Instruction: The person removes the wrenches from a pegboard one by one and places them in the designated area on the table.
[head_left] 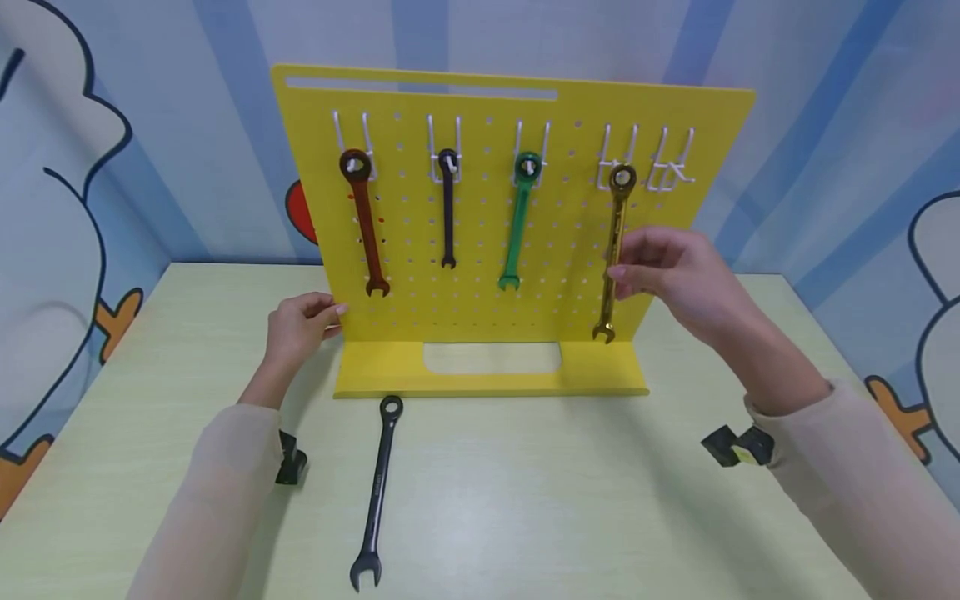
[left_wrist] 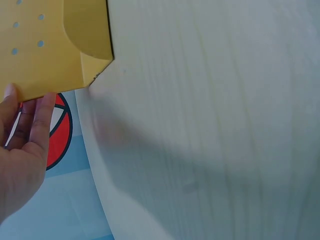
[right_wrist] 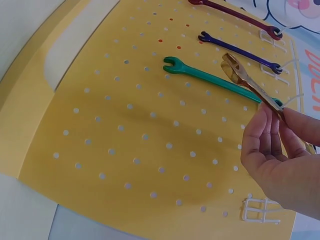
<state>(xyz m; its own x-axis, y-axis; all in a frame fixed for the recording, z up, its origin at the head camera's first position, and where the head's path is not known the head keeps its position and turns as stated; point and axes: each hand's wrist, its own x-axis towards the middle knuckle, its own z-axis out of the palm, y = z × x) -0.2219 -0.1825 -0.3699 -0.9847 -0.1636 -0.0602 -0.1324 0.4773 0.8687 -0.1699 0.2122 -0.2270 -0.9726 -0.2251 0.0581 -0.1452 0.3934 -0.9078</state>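
While left hand pinches pegboard by edge, right hand pinches gold wrench, both nearly closed.

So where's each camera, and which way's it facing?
Head: worn up there, facing forward and down at the yellow board; left hand, right hand, sleeves show.
Left wrist: worn there, facing the board's corner and table; left hand shows.
Right wrist: worn there, facing the board and gold wrench; right hand shows.
The head view shows that wrench too.
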